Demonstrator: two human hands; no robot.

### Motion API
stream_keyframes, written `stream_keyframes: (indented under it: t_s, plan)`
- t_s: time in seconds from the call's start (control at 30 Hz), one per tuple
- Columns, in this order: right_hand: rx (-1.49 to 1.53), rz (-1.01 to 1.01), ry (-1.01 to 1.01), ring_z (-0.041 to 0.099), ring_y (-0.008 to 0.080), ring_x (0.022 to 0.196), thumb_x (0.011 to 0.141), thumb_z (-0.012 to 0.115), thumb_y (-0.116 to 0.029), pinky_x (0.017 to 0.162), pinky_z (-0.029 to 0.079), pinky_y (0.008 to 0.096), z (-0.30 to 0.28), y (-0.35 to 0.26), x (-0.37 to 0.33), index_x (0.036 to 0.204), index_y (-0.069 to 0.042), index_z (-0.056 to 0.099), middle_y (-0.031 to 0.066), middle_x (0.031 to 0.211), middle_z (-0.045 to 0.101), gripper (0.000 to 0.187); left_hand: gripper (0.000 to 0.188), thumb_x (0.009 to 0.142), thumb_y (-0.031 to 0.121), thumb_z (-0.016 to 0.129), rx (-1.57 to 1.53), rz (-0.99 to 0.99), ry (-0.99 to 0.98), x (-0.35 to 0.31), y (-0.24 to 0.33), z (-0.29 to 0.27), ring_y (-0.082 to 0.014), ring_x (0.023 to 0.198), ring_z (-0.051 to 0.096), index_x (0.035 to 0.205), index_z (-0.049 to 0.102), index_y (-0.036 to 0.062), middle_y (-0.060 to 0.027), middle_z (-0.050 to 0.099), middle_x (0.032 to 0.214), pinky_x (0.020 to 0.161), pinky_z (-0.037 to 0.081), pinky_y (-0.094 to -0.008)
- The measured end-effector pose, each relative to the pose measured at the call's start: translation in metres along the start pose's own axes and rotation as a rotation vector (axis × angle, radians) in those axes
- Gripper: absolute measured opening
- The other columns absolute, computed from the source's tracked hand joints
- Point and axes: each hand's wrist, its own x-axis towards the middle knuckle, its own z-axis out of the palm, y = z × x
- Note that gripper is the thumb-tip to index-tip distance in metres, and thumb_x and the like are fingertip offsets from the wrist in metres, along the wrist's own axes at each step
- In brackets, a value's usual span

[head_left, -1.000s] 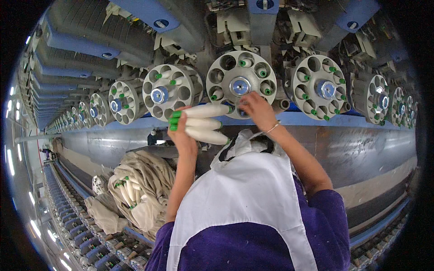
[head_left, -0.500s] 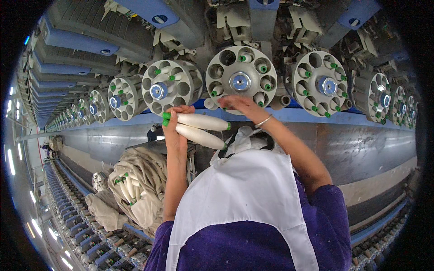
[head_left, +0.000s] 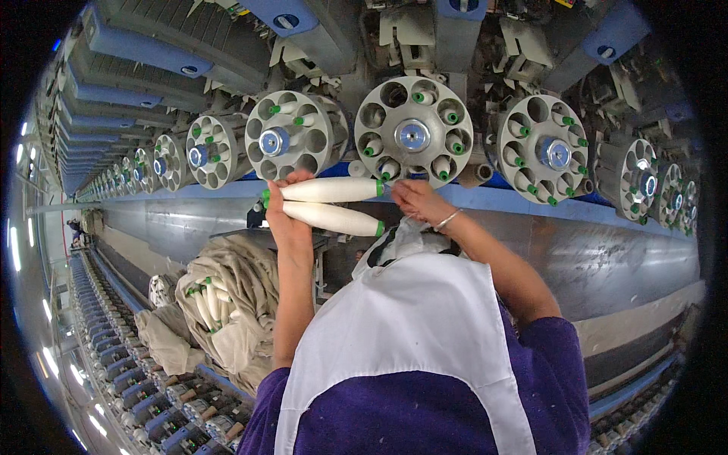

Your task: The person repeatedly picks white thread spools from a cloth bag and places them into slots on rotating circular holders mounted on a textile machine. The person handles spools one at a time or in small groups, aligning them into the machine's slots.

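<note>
Two white yarn bobbins with green tips lie side by side in my left hand (head_left: 290,220), the upper bobbin (head_left: 334,189) just above the lower bobbin (head_left: 334,218). Its fingers and thumb wrap around their left ends. My right hand (head_left: 421,203), with a bangle at the wrist, is at the right tip of the upper bobbin. Those fingers are pinched together; what they hold, if anything, is too small to make out. Directly above is a round grey bobbin magazine (head_left: 413,159) with a blue hub. Several of its holes hold green-tipped bobbins.
More round magazines line the machine on both sides, including one at the left (head_left: 262,159) and one at the right (head_left: 540,114). A beige cloth sack (head_left: 246,265) with several bobbins stands at lower left. A blue rail (head_left: 500,199) runs below the magazines.
My right hand has come down from the magazine's lower edge to the bobbin tips, uncovering a bobbin in a lower hole. The two bobbins in my left hand have tilted and lie more level.
</note>
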Motion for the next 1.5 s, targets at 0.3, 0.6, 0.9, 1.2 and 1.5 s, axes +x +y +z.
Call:
stream_keyframes:
  t_s: [0.3,0.6,0.9,1.2,1.5]
  plan:
    - [0.437,-0.208,0.506,0.047,0.0091,0.058,0.099,0.048,-0.025,0.052,0.038,0.0226,-0.016,-0.008,-0.020,0.078,-0.008,0.052,-0.0011,0.070,0.050,0.027,0.029,0.097,0.034,0.050,0.059,-0.077,0.084,-0.006,-0.026,0.013,-0.0319,0.104,0.059,0.086,0.050,0.0068,-0.0157,0.063,0.100,0.098,0.045,-0.0492]
    - [-1.204,-0.697,0.559,0.047,0.0141,0.053,0.100,0.047,-0.027,0.048,0.039,0.0261,-0.031,-0.010,-0.022,0.082,-0.009,0.050,0.0016,0.071,0.052,0.026,0.026,0.096,0.030,0.054,0.175,-0.100,0.007,0.000,-0.038,0.023,-0.0297,0.096,0.062,0.087,0.052,0.0056,-0.0146,0.064,0.097,0.090,0.049,-0.0447]
    - [0.232,-0.454,0.481,0.060,0.0222,0.097,0.098,0.051,-0.024,0.084,0.050,0.0328,-0.069,-0.047,-0.024,0.083,-0.004,0.053,0.0064,0.090,0.060,0.025,0.017,0.092,0.016,0.060,0.660,0.135,-0.360,-0.013,-0.096,0.063,-0.0199,0.095,0.062,0.098,0.058,0.0004,-0.0129,0.065,0.104,0.091,0.044,-0.0326]
    - [-0.023,-0.341,0.285,0.060,0.0228,0.106,0.095,0.055,-0.024,0.091,0.049,0.0323,-0.019,-0.080,-0.002,0.102,0.002,0.060,0.0123,0.102,0.064,0.027,0.023,0.095,0.023,0.056,0.308,0.044,-0.238,0.011,-0.025,0.059,-0.0272,0.095,0.064,0.106,0.055,0.0025,-0.0134,0.064,0.101,0.091,0.049,-0.0404]
    - [-0.841,-0.146,0.133,0.061,0.0195,0.062,0.096,0.053,-0.028,0.062,0.047,0.0345,0.034,-0.041,0.032,0.107,-0.004,0.060,0.0048,0.068,0.061,0.027,0.027,0.094,0.028,0.057,0.102,0.284,-0.014,0.032,0.042,0.050,-0.0240,0.095,0.061,0.105,0.056,0.0032,-0.0109,0.061,0.101,0.097,0.049,-0.0420]
